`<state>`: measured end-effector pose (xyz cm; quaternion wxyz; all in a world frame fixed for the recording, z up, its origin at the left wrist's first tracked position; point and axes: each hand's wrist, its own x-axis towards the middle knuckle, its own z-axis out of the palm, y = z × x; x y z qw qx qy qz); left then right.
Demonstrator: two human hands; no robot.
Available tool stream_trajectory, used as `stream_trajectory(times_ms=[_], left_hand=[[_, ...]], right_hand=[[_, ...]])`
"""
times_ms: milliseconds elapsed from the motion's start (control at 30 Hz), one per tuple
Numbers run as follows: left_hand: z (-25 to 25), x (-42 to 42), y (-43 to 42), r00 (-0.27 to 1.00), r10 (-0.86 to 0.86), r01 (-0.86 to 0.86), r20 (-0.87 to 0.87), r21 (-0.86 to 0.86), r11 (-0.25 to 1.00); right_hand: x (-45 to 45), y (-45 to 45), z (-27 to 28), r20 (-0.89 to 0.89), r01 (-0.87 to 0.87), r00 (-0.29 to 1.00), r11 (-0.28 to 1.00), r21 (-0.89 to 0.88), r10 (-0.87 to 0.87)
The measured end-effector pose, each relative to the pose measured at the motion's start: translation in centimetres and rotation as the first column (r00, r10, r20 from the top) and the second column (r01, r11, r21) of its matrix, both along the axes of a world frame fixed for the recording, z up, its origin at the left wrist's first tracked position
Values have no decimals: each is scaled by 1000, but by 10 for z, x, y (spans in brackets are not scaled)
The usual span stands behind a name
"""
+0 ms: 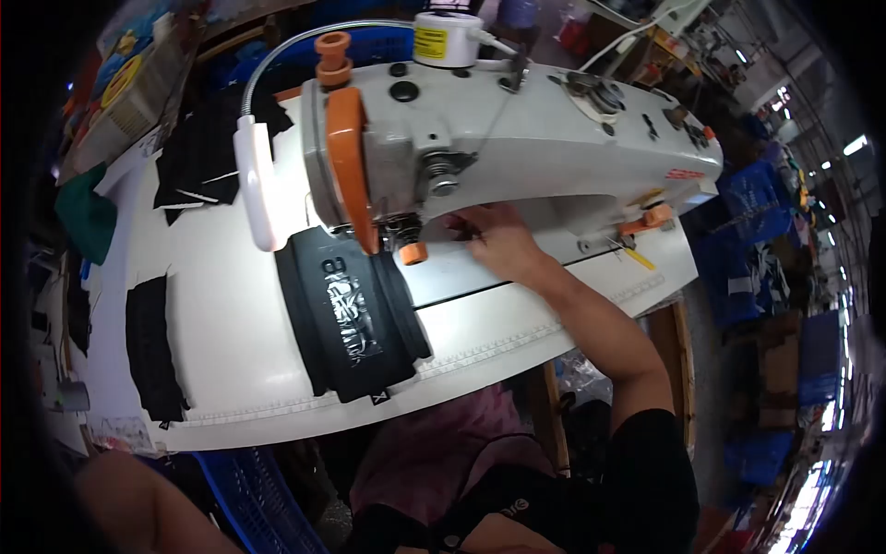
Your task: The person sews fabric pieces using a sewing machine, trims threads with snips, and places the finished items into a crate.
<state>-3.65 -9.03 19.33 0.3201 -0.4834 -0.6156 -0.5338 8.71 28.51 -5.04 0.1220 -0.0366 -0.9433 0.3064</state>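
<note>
My right hand (498, 242) reaches under the arm of a grey and orange sewing machine (535, 129), just right of the needle area. Its fingers are curled together near the machine bed; a small dark thing shows at the fingertips, too small to name. A black fabric piece (309, 323) with a shiny printed strip lies on the machine table, its upper end close to the presser foot area. My left hand is outside the view; only part of my left arm shows at the lower left.
On the white table (231, 342) lie a narrow black fabric strip (155, 351) and a pile of black cloth (208, 152). A white lamp (257, 185) hangs beside the machine head. Yellow-handled tweezers (639, 259) lie at right. A blue crate (258, 499) stands below.
</note>
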Motion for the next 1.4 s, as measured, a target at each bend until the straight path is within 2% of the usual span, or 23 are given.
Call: stream_trajectory(times_ms=[167, 400, 700, 833, 933, 1033, 1100, 1133, 1333, 1400], left_hand=[[-13, 33, 26, 991, -132, 135, 27, -122, 983], [-28, 46, 42, 984, -161, 172, 80, -165, 971], [-40, 51, 43, 984, -146, 164, 102, -199, 966], [-43, 54, 43, 985, -135, 156, 108, -217, 964], [-45, 55, 42, 985, -130, 152, 111, -216, 965], [-46, 56, 43, 987, -120, 142, 111, -225, 964], [-49, 57, 44, 988, -115, 134, 99, -219, 966], [-50, 58, 43, 989, -114, 133, 96, -217, 967], [-50, 60, 42, 990, -104, 121, 99, -198, 973], [-48, 60, 41, 989, -99, 119, 112, -188, 975]], right_hand=[[1, -2, 7, -19, 8, 1000, 995, 95, -6], [2, -4, 12, -12, 12, 1000, 996, 88, -11], [0, -1, 7, 63, -12, 998, 999, 31, 10], [0, 0, 1, -30, -38, 999, 999, 5, 38], [0, 0, 5, 10, -27, 1000, 999, 23, 27], [1, -1, 4, -26, -30, 999, 999, 31, 31], [1, 1, 4, -14, -38, 999, 992, 117, 40], [0, 2, 2, -53, -38, 998, 995, 93, 43], [0, 2, 4, 12, -33, 999, 999, 44, 32], [2, -3, 6, 36, -21, 999, 999, -25, 22]])
